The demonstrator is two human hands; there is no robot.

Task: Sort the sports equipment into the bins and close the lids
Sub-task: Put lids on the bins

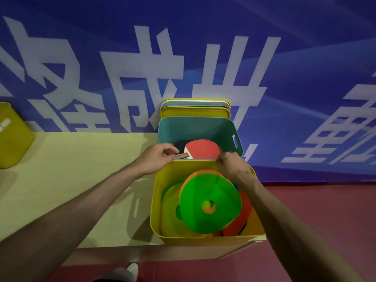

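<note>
three bins in view: yellow bin (155, 200) nearest on the table (81, 180), teal bin (193, 129) touching it just behind, and a third yellow-green bin (12, 135) well apart at the left, cut off by the frame. two paddles lie in the teal bin: red paddle (203, 149) on top, dark paddle (180, 144) mostly buried under it. four disc cones counted in the yellow bin: green disc (203, 186) on top, orange disc (191, 176) under it, yellow-green disc (168, 210) to the left, red disc (245, 208) to the right; any lower ones are hidden. both hands are up: left hand (158, 157) pinches the red paddle's handle over the teal bin's near rim; right hand (232, 164) has its fingers curled where the two bins meet, and i can't tell what it grips, if anything. stack of lids (195, 111) leans behind the teal bin against the blue banner (284, 58), exact count unclear, only the edges show. red floor (315, 220) lies to the right, with a white shoe (132, 269) at the bottom edge.
</note>
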